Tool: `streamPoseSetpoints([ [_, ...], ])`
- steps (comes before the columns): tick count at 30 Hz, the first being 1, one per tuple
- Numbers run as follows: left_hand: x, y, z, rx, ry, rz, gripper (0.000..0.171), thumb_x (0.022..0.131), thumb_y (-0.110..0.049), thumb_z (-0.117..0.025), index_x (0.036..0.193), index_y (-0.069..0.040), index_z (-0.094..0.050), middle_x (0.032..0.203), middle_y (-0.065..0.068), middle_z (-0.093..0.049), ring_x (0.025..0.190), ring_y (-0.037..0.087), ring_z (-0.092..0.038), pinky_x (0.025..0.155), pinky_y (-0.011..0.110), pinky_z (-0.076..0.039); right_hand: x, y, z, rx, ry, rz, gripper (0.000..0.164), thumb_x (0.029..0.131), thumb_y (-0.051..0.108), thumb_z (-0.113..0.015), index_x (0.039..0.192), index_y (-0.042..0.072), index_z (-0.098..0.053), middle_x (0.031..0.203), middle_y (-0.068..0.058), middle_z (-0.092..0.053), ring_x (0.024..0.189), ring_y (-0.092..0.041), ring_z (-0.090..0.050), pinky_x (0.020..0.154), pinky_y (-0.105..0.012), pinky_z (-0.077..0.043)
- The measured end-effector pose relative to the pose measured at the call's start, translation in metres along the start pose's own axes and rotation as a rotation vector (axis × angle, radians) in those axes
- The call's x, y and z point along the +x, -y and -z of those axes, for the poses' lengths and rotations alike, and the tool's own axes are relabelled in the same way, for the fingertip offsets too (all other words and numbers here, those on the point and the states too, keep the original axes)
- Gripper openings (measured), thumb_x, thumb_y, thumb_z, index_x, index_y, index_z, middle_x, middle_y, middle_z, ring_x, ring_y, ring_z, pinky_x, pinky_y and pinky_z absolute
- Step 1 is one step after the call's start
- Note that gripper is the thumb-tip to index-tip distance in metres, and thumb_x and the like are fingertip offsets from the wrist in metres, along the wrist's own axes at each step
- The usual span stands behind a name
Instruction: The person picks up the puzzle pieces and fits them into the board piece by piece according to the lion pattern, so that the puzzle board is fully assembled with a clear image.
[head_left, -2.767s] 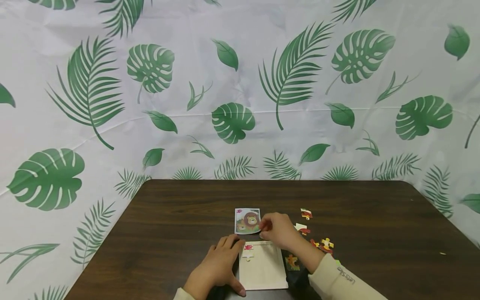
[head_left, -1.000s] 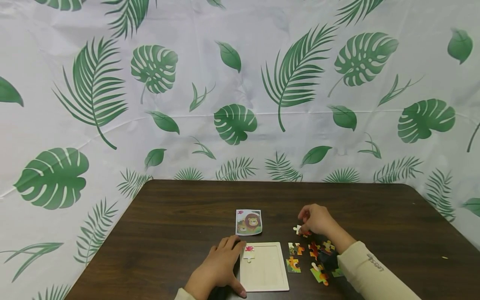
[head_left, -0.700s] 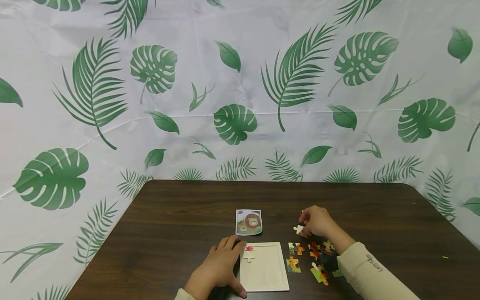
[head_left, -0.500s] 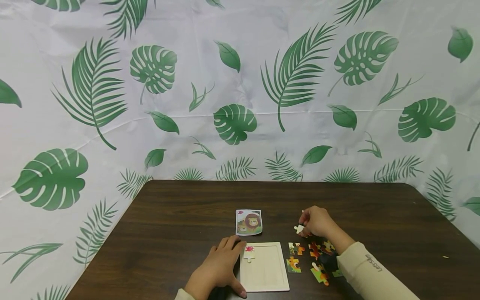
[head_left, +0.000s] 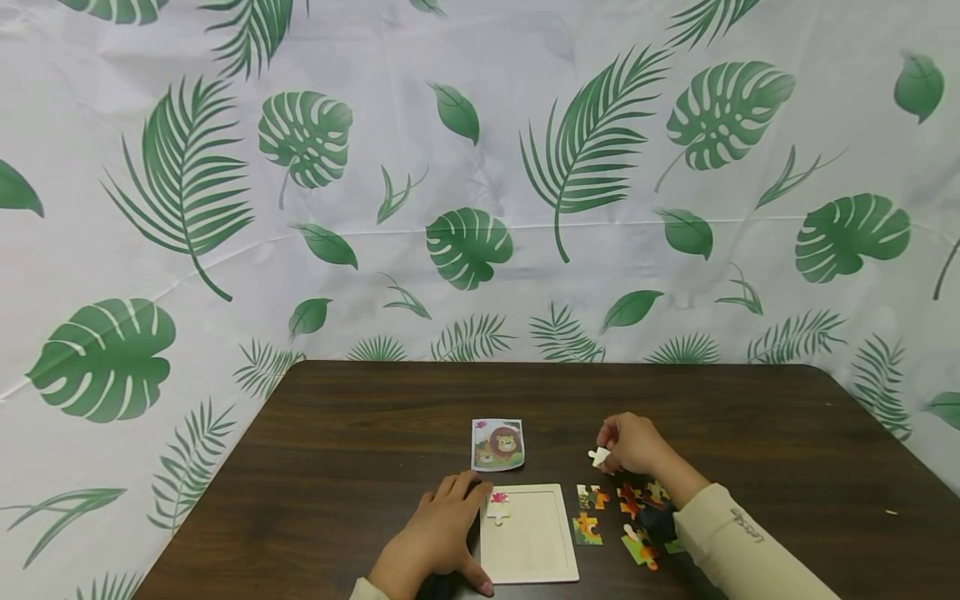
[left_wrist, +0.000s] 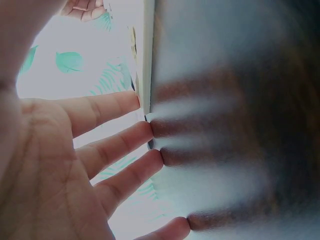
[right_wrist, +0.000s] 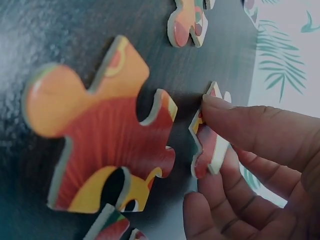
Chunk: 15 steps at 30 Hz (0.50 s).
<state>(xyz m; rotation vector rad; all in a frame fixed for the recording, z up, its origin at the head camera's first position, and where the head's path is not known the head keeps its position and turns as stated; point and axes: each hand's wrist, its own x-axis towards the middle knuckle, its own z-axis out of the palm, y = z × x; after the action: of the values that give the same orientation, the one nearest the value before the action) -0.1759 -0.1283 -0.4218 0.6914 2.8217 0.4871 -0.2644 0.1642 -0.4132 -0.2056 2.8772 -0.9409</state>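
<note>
My left hand [head_left: 442, 529] lies with spread, nearly straight fingers along the left side of a pale wooden puzzle tray [head_left: 528, 550]. Its index finger [left_wrist: 107, 110] touches the tray's edge, and the other fingertips rest on the table. Right of the tray, my right hand [head_left: 633, 446] pinches a puzzle piece [head_left: 598, 457] with a pale part showing; in the right wrist view that piece [right_wrist: 205, 142] shows red, orange and white between thumb and fingers. One pink-flowered piece [head_left: 498, 508] sits in the tray's upper left corner. A large orange-red piece [right_wrist: 115, 135] lies close to the right hand.
Several loose pieces lie right of the tray, among them an orange one [head_left: 587, 529] and a green one [head_left: 639, 550]. A lion picture card [head_left: 497, 444] lies behind the tray. The dark wooden table [head_left: 360, 425] meets a leaf-print cloth [head_left: 465, 167] at its back.
My right hand has moved right from beside the lion card to the loose pieces and now pinches one; over the last second it hardly moves. My left hand stays at the tray.
</note>
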Motion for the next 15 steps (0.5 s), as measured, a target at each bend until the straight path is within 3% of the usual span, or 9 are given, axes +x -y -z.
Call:
streamPoseSetpoints([
  [15,0.0002,-0.0004,0.0001,0.01,-0.002,0.004,0.114,0.043,-0.059,-0.083,0.138,-0.012,-0.041,0.139,0.01,-0.032,0.126,0.03,-0.03,0.089,0.058,-0.034,-0.002,-0.0019,-0.0027,0.003,-0.028,0.068,0.033,0.057,-0.004,-0.082,0.076,0.006,-0.057,0.066,-0.003,-0.047,0.059,-0.017,-0.044,0.051,-0.03,-0.037],
])
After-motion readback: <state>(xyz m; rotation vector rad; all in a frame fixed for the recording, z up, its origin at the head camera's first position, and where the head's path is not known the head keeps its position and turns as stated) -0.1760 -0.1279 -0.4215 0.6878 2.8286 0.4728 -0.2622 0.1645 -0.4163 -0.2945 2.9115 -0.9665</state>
